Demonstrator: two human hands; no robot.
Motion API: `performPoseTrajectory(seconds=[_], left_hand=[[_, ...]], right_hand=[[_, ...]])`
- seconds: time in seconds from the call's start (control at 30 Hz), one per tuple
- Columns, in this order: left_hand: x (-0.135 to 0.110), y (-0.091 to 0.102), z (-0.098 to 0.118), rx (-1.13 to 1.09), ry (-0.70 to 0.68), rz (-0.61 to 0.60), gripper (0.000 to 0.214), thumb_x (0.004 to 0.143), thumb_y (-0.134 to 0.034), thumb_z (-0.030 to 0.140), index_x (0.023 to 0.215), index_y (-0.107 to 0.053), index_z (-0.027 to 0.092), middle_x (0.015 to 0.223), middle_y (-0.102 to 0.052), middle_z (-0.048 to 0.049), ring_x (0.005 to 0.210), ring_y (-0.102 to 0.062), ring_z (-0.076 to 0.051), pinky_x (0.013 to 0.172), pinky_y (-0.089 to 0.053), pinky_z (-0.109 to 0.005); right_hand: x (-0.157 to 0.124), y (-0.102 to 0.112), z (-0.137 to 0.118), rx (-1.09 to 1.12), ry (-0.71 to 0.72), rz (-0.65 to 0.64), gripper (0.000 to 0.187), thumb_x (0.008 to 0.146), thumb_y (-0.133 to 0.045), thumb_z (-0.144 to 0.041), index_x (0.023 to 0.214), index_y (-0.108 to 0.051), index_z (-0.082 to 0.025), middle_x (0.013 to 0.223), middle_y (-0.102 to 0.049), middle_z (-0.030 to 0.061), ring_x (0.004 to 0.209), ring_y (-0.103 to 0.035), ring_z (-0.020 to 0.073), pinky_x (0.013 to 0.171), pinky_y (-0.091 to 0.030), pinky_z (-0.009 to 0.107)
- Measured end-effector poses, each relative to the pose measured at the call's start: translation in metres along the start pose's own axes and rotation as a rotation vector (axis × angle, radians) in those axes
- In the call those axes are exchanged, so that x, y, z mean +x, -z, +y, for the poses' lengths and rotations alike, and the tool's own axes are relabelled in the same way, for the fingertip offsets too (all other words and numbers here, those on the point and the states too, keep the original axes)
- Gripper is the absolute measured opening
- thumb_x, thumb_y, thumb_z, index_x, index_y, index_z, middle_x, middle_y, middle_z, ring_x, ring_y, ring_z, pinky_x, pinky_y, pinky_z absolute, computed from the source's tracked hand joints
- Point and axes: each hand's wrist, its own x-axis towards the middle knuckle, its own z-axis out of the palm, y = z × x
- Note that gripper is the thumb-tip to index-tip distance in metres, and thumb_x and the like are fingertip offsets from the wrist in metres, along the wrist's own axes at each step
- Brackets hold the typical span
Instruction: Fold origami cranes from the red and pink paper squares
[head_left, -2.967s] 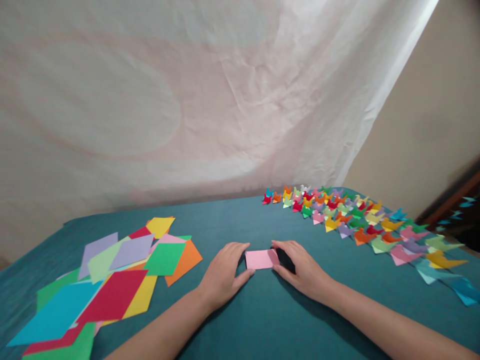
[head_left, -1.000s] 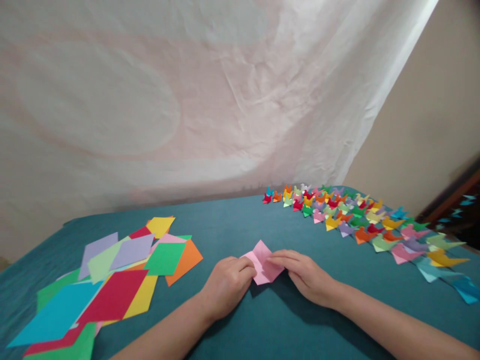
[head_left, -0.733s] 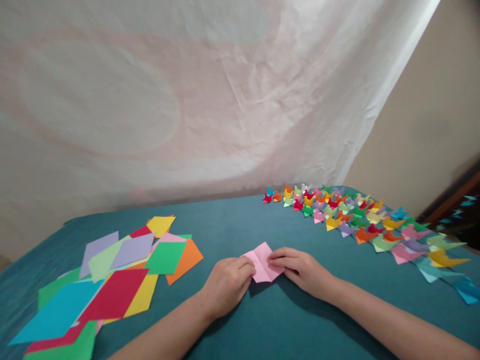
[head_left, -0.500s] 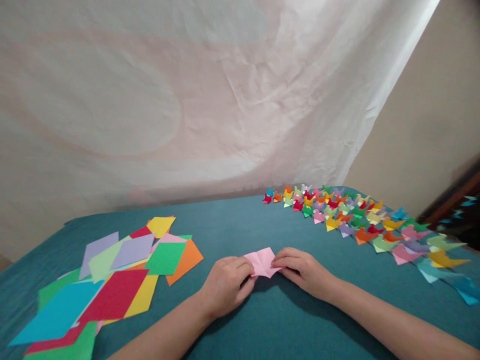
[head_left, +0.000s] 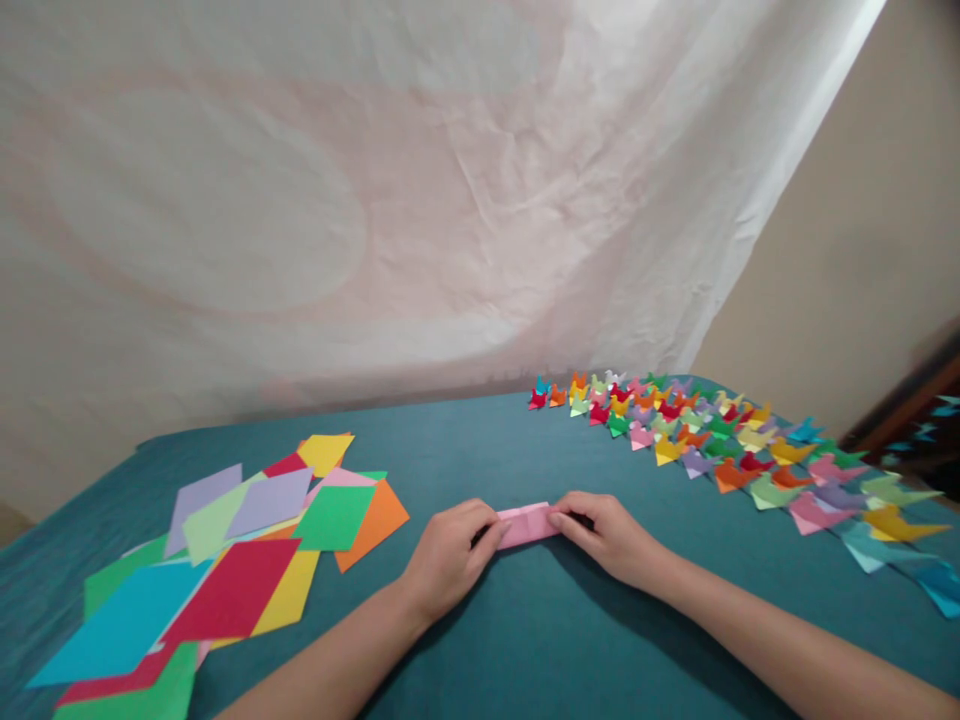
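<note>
A small pink paper (head_left: 524,524) lies folded into a narrow strip on the teal tablecloth (head_left: 525,640) in front of me. My left hand (head_left: 448,552) pinches its left end with curled fingers. My right hand (head_left: 609,534) pinches its right end the same way. Both hands rest low on the cloth, one at each side of the strip.
A loose heap of coloured paper squares (head_left: 225,560) lies to the left. Several rows of small folded paper birds (head_left: 720,440) run along the right side toward the table's edge. A creased white sheet (head_left: 375,200) hangs behind the table.
The pink paper was a flat rectangle, then opened up into a raised diamond shape between my fingers, and now it is pressed down into a narrow strip. Both hands stayed at its ends.
</note>
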Motion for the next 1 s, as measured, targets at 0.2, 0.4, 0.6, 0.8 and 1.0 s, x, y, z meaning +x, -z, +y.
performPoseTrajectory(seconds=[0.2, 0.4, 0.6, 0.8, 1.0], left_hand=[[-0.002, 0.004, 0.009, 0.126, -0.143, 0.093, 0.027, 0.091, -0.044, 0.024, 0.117, -0.051, 0.018, 0.118, -0.057, -0.0089, 0.11, -0.051, -0.021, 0.094, -0.041, -0.037], [-0.014, 0.003, 0.04, 0.26, -0.279, -0.212, 0.05, 0.092, -0.042, 0.044, 0.134, -0.039, 0.018, 0.142, -0.038, -0.0089, 0.133, -0.029, -0.024, 0.11, -0.025, -0.041], [-0.015, 0.003, 0.044, 0.207, -0.166, -0.416, 0.071, 0.089, -0.035, 0.058, 0.142, -0.024, 0.013, 0.149, -0.019, -0.0121, 0.138, -0.016, -0.025, 0.113, -0.018, -0.042], [-0.016, 0.004, 0.04, 0.17, -0.158, -0.418, 0.071, 0.089, -0.035, 0.057, 0.143, -0.021, 0.014, 0.149, -0.017, -0.0119, 0.138, -0.015, -0.026, 0.113, -0.016, -0.043], [-0.018, 0.003, 0.038, 0.148, -0.152, -0.422, 0.07, 0.09, -0.033, 0.057, 0.144, -0.02, 0.015, 0.15, -0.016, -0.0112, 0.138, -0.013, -0.026, 0.113, -0.015, -0.044]], right_hand=[[0.005, -0.005, 0.002, -0.034, -0.042, 0.011, 0.025, 0.089, -0.046, -0.03, 0.072, -0.059, -0.017, 0.067, -0.059, 0.0004, 0.063, -0.052, 0.014, 0.058, -0.036, 0.024], [0.008, -0.006, 0.005, -0.03, -0.025, -0.006, 0.025, 0.089, -0.046, -0.028, 0.069, -0.056, -0.017, 0.065, -0.06, -0.0006, 0.061, -0.052, 0.0129, 0.057, -0.036, 0.023], [0.011, -0.004, 0.004, -0.094, -0.029, -0.004, 0.022, 0.086, -0.048, -0.026, 0.068, -0.057, -0.017, 0.063, -0.06, -0.0006, 0.058, -0.051, 0.0122, 0.054, -0.034, 0.022], [0.022, 0.0, 0.009, -0.069, -0.082, -0.068, 0.011, 0.081, -0.052, -0.022, 0.074, -0.059, -0.017, 0.064, -0.062, 0.0002, 0.056, -0.053, 0.0122, 0.052, -0.037, 0.021], [0.031, 0.001, 0.013, -0.083, -0.046, -0.017, 0.01, 0.077, -0.057, -0.018, 0.085, -0.063, -0.018, 0.076, -0.059, 0.0014, 0.06, -0.053, 0.0112, 0.057, -0.042, 0.023]])
